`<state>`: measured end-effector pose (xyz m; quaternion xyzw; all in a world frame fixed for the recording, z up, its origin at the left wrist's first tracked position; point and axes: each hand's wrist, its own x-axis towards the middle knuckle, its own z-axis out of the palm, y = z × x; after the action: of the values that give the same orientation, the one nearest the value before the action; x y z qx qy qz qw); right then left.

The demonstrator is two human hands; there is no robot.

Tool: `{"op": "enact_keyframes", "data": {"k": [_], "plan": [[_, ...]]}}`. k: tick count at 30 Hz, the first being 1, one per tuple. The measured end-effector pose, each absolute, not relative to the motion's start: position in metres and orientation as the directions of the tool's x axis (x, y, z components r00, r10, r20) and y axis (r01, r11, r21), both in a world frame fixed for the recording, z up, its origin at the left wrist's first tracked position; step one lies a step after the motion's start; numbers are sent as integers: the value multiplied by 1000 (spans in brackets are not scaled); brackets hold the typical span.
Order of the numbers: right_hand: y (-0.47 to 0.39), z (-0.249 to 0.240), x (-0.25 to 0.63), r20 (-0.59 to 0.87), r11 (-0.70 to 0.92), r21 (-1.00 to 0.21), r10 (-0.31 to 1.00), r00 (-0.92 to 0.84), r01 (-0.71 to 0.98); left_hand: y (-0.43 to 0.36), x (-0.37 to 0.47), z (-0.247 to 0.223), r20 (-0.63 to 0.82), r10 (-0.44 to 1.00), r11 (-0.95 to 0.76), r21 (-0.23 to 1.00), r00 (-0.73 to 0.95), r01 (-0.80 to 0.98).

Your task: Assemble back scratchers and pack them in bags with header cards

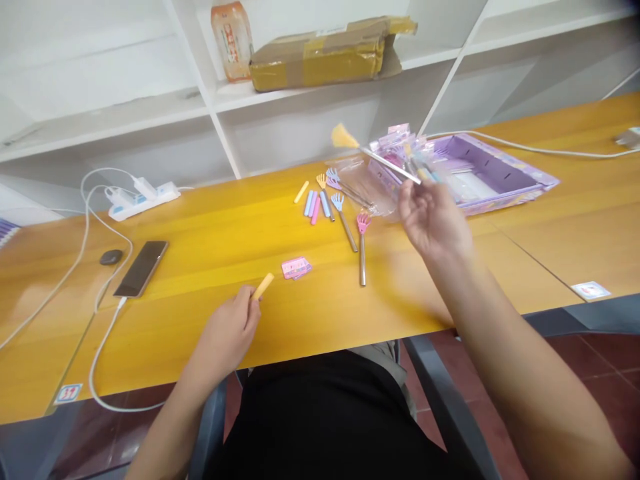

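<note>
My left hand (233, 325) is closed on a short yellow tube (263, 286) above the front part of the table. Raised in front of the purple box (505, 197), my right hand (434, 212) pinches a metal rod (390, 165) with a yellow, blurred head (345, 137) at its far end. On the table between the hands lie a pink claw-headed stick (363, 250), a blue claw-headed stick (345, 222) and more such sticks. Several small tubes (315, 209), blue, purple and pink, are beside them, with another yellow tube (301, 192). Small pink cards (296, 267) lie nearer me.
A phone (142, 269) on a white cable, a black round object (111, 257) and a power strip (145, 201) are at the left. Clear plastic wrapping (353, 175) lies by the box. On the shelf behind stand a taped carton (320, 59) and an orange package (232, 41).
</note>
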<state>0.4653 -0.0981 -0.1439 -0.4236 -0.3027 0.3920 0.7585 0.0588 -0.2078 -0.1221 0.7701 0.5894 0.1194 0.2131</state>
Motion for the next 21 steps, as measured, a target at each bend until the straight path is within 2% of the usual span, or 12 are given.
{"op": "enact_keyframes", "data": {"k": [2,4,6,12,17,21], "plan": [[-141,-154,443,26,168,-893,945,326,-417,-214,63,-128,-30,956,-235,509,290,828],[-180,-164,416,-86,0,-886,983,164,-463,-219,67,-135,-17,951,-254,527,308,811],[-207,-170,391,-107,-64,-892,992,71,-448,-222,71,-142,-25,940,-275,531,340,801],[-232,-180,353,-69,-52,-943,997,39,-329,-224,84,-167,15,879,-406,550,477,730],[-243,-193,343,72,73,-994,997,22,-76,-221,86,-173,13,802,-528,485,598,698],[-249,-192,337,34,35,-993,999,7,-114,-222,84,-171,9,817,-494,526,576,692]]}}
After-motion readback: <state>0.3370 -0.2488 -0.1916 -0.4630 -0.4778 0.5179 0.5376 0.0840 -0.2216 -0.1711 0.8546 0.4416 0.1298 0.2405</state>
